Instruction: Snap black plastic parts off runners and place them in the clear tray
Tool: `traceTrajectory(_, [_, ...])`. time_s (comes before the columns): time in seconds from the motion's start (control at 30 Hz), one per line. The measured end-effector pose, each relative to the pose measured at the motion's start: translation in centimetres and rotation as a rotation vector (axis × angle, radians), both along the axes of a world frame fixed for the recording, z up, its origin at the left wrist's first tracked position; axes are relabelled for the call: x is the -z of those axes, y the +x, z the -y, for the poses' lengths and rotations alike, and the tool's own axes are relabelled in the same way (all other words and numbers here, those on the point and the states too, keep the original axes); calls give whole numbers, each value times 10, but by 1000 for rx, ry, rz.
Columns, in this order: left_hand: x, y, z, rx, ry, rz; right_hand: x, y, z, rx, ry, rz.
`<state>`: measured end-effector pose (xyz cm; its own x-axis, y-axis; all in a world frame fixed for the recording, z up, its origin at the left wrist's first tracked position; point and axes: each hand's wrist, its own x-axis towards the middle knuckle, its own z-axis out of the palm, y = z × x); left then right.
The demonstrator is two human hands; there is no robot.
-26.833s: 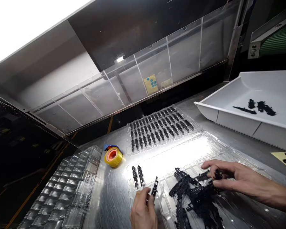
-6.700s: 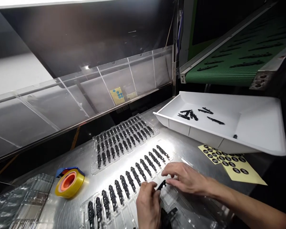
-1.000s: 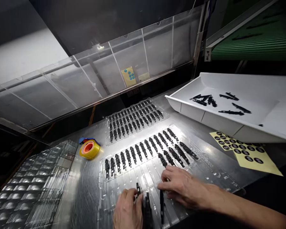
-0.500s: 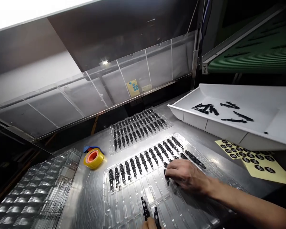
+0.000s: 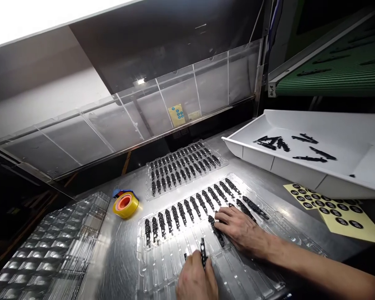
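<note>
My left hand [image 5: 196, 276], low in view, is closed round slim black perforated parts. One held part [image 5: 203, 251] stands up between its fingers; only the tip of another shows at the hand's left side. My right hand [image 5: 239, 228] rests over the clear plastic tray [image 5: 162, 266], fingers somewhat apart, fingertips touching a black part [image 5: 217, 233] in the second row. This hand partly covers neighbouring parts. The tray's upper row is filled with similar parts, and two more lie at the right end of the second row.
Behind stands another tray filled with black parts [image 5: 181, 168]. Yellow tape [image 5: 125, 205] and stacked clear trays [image 5: 46, 250] are at left. On the right are a white bin [image 5: 300, 177] with loose parts, yellow sticker sheets [image 5: 331, 225] and a green conveyor [image 5: 325, 79].
My left hand has moved up into fuller view with its black parts. My right hand has shifted slightly left and its pinch has loosened; the part beside it now lies more exposed in the tray.
</note>
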<state>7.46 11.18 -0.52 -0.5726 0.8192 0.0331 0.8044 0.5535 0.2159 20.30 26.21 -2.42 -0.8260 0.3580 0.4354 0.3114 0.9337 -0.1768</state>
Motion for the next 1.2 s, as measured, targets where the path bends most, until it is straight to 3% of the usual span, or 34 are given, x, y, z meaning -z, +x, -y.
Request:
traceTrajectory(0.17, [-12,3,-53,74,-68,27,8,4,3,17,-69,-50])
traceTrajectory(0.27, [-11,4,-68,72,-69,18,9,7,4,18,-108,-83])
traceTrajectory(0.43, [-16,0,-53,88,-47,-8,-3,10,3,-16,-274,-191])
traceTrajectory(0.57, [-24,-14,-33,284,93,162,-28,10,2,-40,-663,-266])
traceTrajectory(0.67, [-27,-26,-32,359,190,374,-41,9,6,-84,-882,-214])
traceTrajectory(0.73, [-26,-30,-38,316,294,451,-40,7,11,-35,-1011,-247])
traceTrajectory(0.83, [-23,-28,-47,148,435,475,-32,2,22,139,-1153,-416])
traceTrajectory(0.93, [-16,-20,-51,33,432,703,-24,-4,33,247,-1159,-525])
traceTrajectory(1.03, [-11,-18,-53,8,414,1006,-21,-7,41,224,-1108,-519])
traceTrajectory(1.1, [-9,-19,-55,-8,411,1031,-20,-6,45,188,-1050,-471])
traceTrajectory(1.2, [-9,-22,-61,-15,324,840,-17,-5,47,161,-934,-397])
